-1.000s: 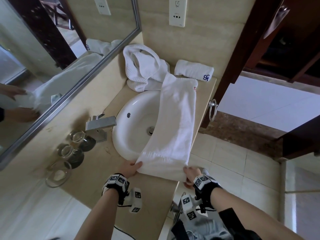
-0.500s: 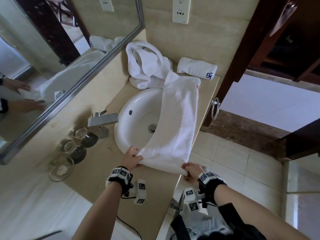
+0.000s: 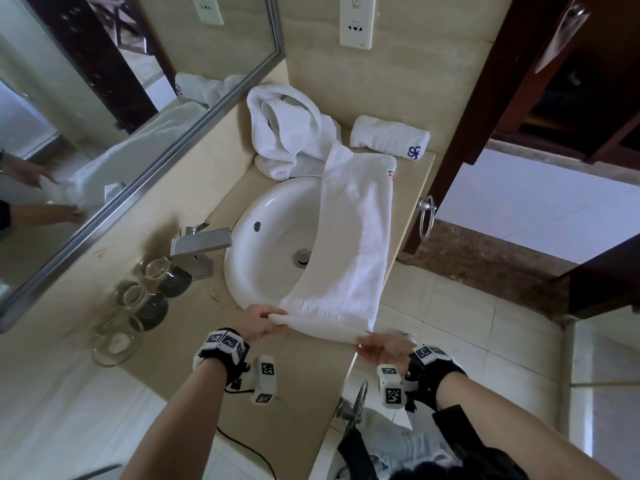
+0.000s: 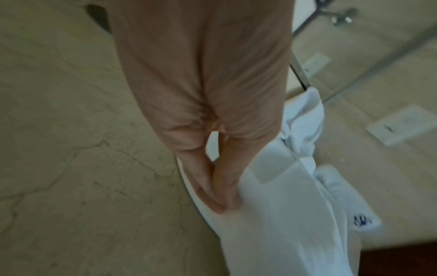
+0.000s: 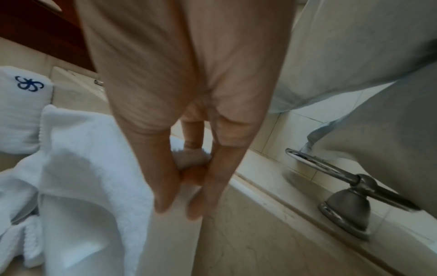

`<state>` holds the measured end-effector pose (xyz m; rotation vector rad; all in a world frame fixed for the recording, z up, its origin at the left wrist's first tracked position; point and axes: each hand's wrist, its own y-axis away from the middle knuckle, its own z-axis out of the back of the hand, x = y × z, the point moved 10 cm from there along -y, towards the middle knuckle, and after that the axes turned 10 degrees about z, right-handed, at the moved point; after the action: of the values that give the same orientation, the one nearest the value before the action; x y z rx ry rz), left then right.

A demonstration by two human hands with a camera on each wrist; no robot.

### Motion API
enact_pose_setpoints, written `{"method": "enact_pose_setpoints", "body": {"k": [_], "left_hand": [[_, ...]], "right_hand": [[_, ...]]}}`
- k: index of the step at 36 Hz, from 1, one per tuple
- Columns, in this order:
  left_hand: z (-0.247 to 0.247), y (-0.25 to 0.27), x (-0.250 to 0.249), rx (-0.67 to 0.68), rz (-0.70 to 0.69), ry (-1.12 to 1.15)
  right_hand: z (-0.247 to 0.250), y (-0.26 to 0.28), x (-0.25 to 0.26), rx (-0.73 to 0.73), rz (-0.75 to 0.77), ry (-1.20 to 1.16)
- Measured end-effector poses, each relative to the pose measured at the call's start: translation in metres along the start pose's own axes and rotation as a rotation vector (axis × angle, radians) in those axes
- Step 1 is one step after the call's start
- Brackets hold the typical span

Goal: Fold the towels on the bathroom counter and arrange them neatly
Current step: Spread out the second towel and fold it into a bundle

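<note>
Both hands on towel's near edge

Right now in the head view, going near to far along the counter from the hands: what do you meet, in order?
left hand and right hand gripping the near edge of the long towel → sink, which the long towel lies across → crumpled towel and folded towel at the back → wall socket.

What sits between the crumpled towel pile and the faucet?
Only the sink basin lies between the crumpled towel and the faucet, per the head view.
</note>
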<state>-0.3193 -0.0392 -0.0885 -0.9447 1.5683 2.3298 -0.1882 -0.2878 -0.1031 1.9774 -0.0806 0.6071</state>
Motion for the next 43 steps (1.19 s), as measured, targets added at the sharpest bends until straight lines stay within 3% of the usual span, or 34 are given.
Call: {"method": "enact_pose_setpoints", "body": {"k": [3,6,16,22,27,33,38,40,43], "left_hand": [[0.001,-0.001,-0.012,-0.06,-0.064,0.029],[-0.002,-0.005,-0.008,-0.033,0.01,0.169],[-0.007,-0.007,-0.014,-0.088,0.119,0.228],[0.0,-0.017,-0.015,-0.301,0.152,0.045],[0.001,-0.01,-0.022,-0.376,0.213,0.033],[-0.009,-0.018,-0.031,-0.227,0.196,0.164],[-0.013,-0.022,-0.037,-0.224,0.188,0.263],[-0.013,-0.022,-0.035,-0.213,0.198,0.334],[-0.015,-0.019,-0.039,-0.141,0.217,0.384]], "right_hand": [[0.013,-0.007,0.001,-0.079,0.04,0.036],[0.017,-0.013,0.001,-0.08,0.027,0.048],[0.021,-0.021,0.011,-0.166,0.041,0.131],[0.033,-0.042,0.024,-0.252,0.116,0.438],[0.038,-0.05,0.034,-0.322,0.153,0.439],[0.042,-0.052,0.034,-0.228,0.114,0.404],[0.03,-0.057,0.023,0.025,-0.054,0.313],[0.021,-0.047,0.024,0.107,-0.125,0.167],[0.026,-0.045,0.026,0.105,-0.114,-0.024]]}}
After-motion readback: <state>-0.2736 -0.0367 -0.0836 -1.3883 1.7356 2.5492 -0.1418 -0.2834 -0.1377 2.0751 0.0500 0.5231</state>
